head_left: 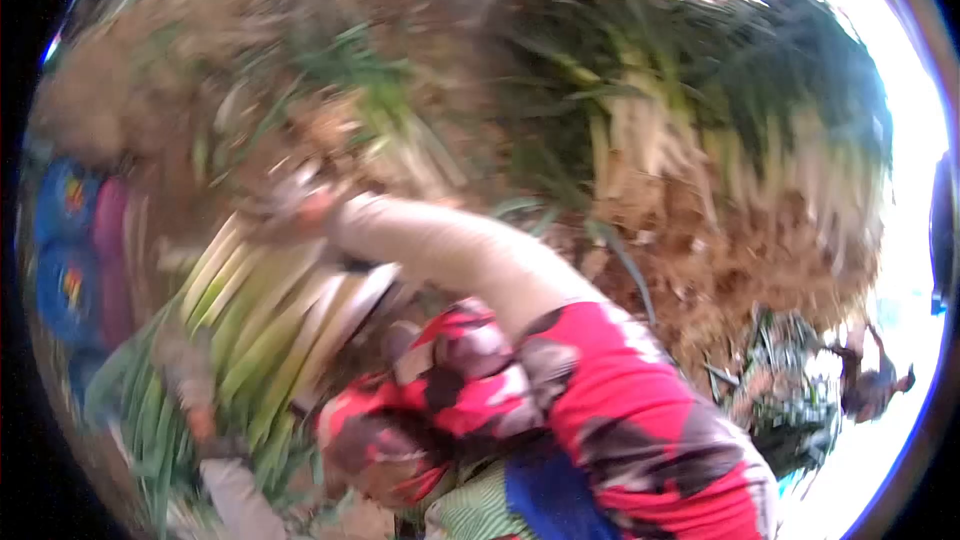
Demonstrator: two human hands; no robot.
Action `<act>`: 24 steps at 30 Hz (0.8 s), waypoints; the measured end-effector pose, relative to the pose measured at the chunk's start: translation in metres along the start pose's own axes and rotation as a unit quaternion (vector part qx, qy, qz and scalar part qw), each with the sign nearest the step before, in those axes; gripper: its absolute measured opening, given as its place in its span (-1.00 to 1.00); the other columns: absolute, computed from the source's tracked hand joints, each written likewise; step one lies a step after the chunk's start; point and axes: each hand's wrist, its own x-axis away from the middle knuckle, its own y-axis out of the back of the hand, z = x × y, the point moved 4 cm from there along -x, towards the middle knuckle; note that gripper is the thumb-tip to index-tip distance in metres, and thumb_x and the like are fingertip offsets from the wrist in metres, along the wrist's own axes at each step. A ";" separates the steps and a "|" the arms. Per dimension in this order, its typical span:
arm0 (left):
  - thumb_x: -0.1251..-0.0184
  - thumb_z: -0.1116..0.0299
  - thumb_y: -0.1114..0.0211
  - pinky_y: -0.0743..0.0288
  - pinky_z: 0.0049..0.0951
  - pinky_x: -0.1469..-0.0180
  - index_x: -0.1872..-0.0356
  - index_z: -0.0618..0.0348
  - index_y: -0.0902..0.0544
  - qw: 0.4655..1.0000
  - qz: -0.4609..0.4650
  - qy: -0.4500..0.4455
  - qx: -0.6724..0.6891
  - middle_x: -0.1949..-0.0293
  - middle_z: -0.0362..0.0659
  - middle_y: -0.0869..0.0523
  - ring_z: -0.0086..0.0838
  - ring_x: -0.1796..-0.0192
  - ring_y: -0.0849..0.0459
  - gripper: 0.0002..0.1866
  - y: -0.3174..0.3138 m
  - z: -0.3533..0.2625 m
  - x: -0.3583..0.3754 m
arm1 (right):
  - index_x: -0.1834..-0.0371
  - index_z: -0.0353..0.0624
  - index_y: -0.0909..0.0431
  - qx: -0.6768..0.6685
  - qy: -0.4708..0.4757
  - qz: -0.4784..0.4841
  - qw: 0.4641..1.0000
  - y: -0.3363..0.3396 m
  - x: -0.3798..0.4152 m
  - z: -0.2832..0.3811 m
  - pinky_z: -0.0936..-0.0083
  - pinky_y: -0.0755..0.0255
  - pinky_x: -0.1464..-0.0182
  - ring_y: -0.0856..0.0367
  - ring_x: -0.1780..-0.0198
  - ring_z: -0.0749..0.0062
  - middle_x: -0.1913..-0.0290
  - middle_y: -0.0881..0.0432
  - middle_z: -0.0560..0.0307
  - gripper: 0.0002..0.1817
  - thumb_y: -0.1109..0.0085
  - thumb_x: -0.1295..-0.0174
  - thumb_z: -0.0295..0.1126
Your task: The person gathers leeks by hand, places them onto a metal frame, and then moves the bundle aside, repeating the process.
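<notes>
Two hands are working a bundle of leeks (262, 315) that is lying between them: my right hand (290, 208) is pressing on its pale upper end, my left hand (190, 380) on its green leaves. I cannot tell through the blur whether either is gripping. A big leek heap (700, 160) is sitting beyond my right hand.

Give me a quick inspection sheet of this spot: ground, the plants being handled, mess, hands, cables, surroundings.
Surface: bare brown soil, blurred.
Job's things: bundle of leek-like stalks, pale bases and green leaves, lying slantwise across the lap.
Clutter: dry brown leaf litter and loose green blades.
Hands: right hand at the bundle's upper end; left hand low on it; grip too blurred to judge.
Cables: nothing seen.
Surroundings: big stacked pile of the same stalks; another person bent over at far right; blue patterned cloth at left.
</notes>
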 end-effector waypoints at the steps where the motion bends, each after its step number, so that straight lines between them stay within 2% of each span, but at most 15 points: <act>1: -0.31 0.00 -0.10 -0.16 -0.02 -0.32 -0.35 0.02 -0.32 0.993 0.093 0.049 0.044 -0.24 0.09 -0.43 -0.02 -0.26 -0.38 -0.38 0.012 -0.002 -0.012 | -0.51 0.08 -0.01 -0.029 -0.007 -0.013 0.999 0.009 0.009 0.001 -0.06 0.17 -0.49 0.07 -0.52 -0.09 -0.53 0.06 -0.14 -0.21 0.11 -0.29 0.19; 3: -0.32 -0.11 -0.05 -0.17 -0.02 -0.31 -0.39 -0.03 -0.28 0.987 0.141 0.071 0.042 -0.28 0.07 -0.39 0.01 -0.28 -0.35 -0.32 0.018 -0.005 -0.014 | -0.41 -0.10 -0.20 -0.121 -0.032 -0.065 0.990 0.074 0.050 0.019 -0.06 -0.12 -0.37 -0.19 -0.39 -0.10 -0.37 -0.27 -0.10 -0.33 -0.06 -0.27 -0.07; 4: -0.33 -0.11 -0.03 -0.17 -0.03 -0.30 -0.39 -0.03 -0.27 0.988 0.134 0.072 0.029 -0.28 0.04 -0.39 -0.01 -0.27 -0.36 -0.33 0.024 -0.010 -0.013 | -0.30 -0.16 -0.32 -0.118 -0.031 -0.131 0.984 0.097 0.078 0.017 0.02 -0.25 -0.29 -0.33 -0.28 -0.11 -0.23 -0.40 -0.15 -0.33 -0.24 -0.09 -0.19; 6: -0.34 -0.10 -0.02 -0.19 -0.05 -0.30 -0.40 -0.02 -0.26 0.989 0.128 0.073 0.014 -0.29 -0.02 -0.39 -0.03 -0.26 -0.37 -0.34 0.022 -0.011 -0.011 | -0.20 -0.17 -0.39 -0.148 0.018 -0.302 0.941 0.117 0.126 -0.016 0.12 -0.39 -0.12 -0.49 -0.08 -0.10 -0.03 -0.53 -0.15 -0.41 -0.24 -0.03 -0.34; 8: -0.34 -0.07 -0.03 -0.19 -0.06 -0.30 -0.40 0.00 -0.26 0.991 0.113 0.073 0.009 -0.30 -0.06 -0.38 -0.04 -0.26 -0.37 -0.34 0.015 -0.006 -0.010 | -0.19 -0.20 -0.44 -0.115 -0.092 -0.267 0.952 0.138 0.197 -0.060 0.22 -0.44 -0.11 -0.53 -0.06 -0.02 -0.03 -0.56 -0.14 -0.46 -0.22 -0.05 -0.49; 10: -0.33 -0.06 -0.05 -0.20 -0.08 -0.30 -0.39 0.02 -0.26 0.991 0.108 0.072 0.010 -0.31 -0.06 -0.37 -0.04 -0.26 -0.36 -0.34 0.017 -0.005 -0.009 | -0.13 -0.11 -0.49 -0.033 -0.221 -0.313 0.923 0.135 0.286 -0.121 0.27 -0.51 -0.03 -0.61 0.06 0.13 0.01 -0.64 0.00 -0.58 -0.20 -0.17 -0.35; 12: -0.34 -0.03 -0.06 -0.19 -0.08 -0.31 -0.37 0.06 -0.27 0.991 0.111 0.076 0.017 -0.31 -0.05 -0.37 -0.05 -0.27 -0.36 -0.35 0.025 -0.010 -0.012 | -0.05 -0.11 -0.52 -0.319 -0.308 -0.415 0.794 0.100 0.393 -0.228 0.31 -0.49 0.05 -0.58 0.14 0.25 0.17 -0.64 0.06 -0.66 -0.12 -0.18 -0.39; 13: -0.35 -0.04 -0.06 -0.19 -0.09 -0.31 -0.37 0.06 -0.27 0.990 0.115 0.078 0.009 -0.31 -0.05 -0.38 -0.05 -0.28 -0.35 -0.35 0.024 -0.010 -0.011 | -0.04 -0.13 -0.50 -0.058 -0.417 -0.358 0.834 0.115 0.443 -0.241 0.31 -0.48 0.08 -0.59 0.14 0.20 0.22 -0.63 0.00 -0.65 -0.09 -0.15 -0.46; 14: -0.35 -0.04 -0.05 -0.19 -0.09 -0.31 -0.37 0.06 -0.27 0.990 0.118 0.080 0.001 -0.31 -0.04 -0.38 -0.05 -0.28 -0.35 -0.36 0.022 -0.010 -0.011 | -0.03 -0.16 -0.49 0.198 -0.516 -0.269 0.789 0.132 0.491 -0.251 0.31 -0.47 0.10 -0.59 0.13 0.16 0.26 -0.62 -0.06 -0.65 -0.06 -0.12 -0.53; 15: -0.35 -0.04 -0.05 -0.19 -0.09 -0.31 -0.37 0.06 -0.28 0.989 0.121 0.082 -0.007 -0.30 -0.04 -0.38 -0.06 -0.29 -0.35 -0.36 0.022 -0.011 -0.013 | -0.04 -0.17 -0.45 0.196 -0.623 -0.248 0.715 0.171 0.514 -0.224 0.21 -0.49 0.09 -0.60 0.21 -0.01 0.33 -0.60 -0.11 -0.63 -0.12 -0.15 -0.35; 16: -0.36 -0.04 -0.04 -0.19 -0.10 -0.32 -0.37 0.05 -0.28 0.987 0.134 0.091 -0.001 -0.30 -0.02 -0.38 -0.06 -0.29 -0.35 -0.36 0.031 -0.016 -0.016 | -0.05 -0.17 -0.47 0.340 -0.620 -0.238 0.665 0.172 0.549 -0.227 0.17 -0.49 0.05 -0.61 0.18 -0.07 0.28 -0.63 -0.15 -0.60 -0.13 -0.15 -0.26; 18: -0.37 -0.06 -0.02 -0.19 -0.11 -0.32 -0.37 0.06 -0.27 0.986 0.138 0.091 -0.025 -0.30 -0.01 -0.38 -0.07 -0.30 -0.35 -0.36 0.025 -0.013 -0.015 | -0.05 -0.16 -0.51 0.362 -0.679 -0.196 0.608 0.171 0.605 -0.231 0.11 -0.48 -0.03 -0.61 0.09 -0.13 0.17 -0.65 -0.22 -0.54 -0.14 -0.15 -0.12; 20: -0.38 -0.09 0.02 -0.19 -0.12 -0.32 -0.39 0.06 -0.25 0.984 0.142 0.095 -0.056 -0.31 -0.02 -0.37 -0.08 -0.30 -0.35 -0.34 0.020 -0.011 -0.010 | -0.05 -0.15 -0.55 0.117 -0.786 -0.137 0.592 0.172 0.641 -0.234 0.10 -0.45 -0.11 -0.60 -0.03 -0.12 0.05 -0.64 -0.25 -0.48 -0.13 -0.14 -0.01; 23: -0.41 -0.05 0.01 -0.23 -0.06 -0.30 -0.41 -0.04 -0.21 0.984 0.137 0.083 -0.079 -0.34 -0.03 -0.33 -0.07 -0.29 -0.36 -0.37 -0.004 0.004 -0.004 | -0.02 -0.13 -0.60 0.053 -0.811 -0.136 0.566 0.155 0.681 -0.259 0.12 -0.43 -0.14 -0.54 -0.14 -0.11 -0.06 -0.57 -0.32 -0.51 -0.10 -0.16 -0.02; 24: -0.41 -0.06 0.02 -0.22 -0.06 -0.31 -0.42 -0.04 -0.21 0.982 0.142 0.084 -0.096 -0.35 -0.03 -0.32 -0.07 -0.29 -0.36 -0.38 -0.009 0.008 -0.003 | 0.00 -0.12 -0.60 0.083 -0.806 -0.129 0.572 0.163 0.680 -0.253 0.11 -0.45 -0.10 -0.56 -0.09 -0.13 0.00 -0.60 -0.29 -0.43 -0.10 -0.13 0.11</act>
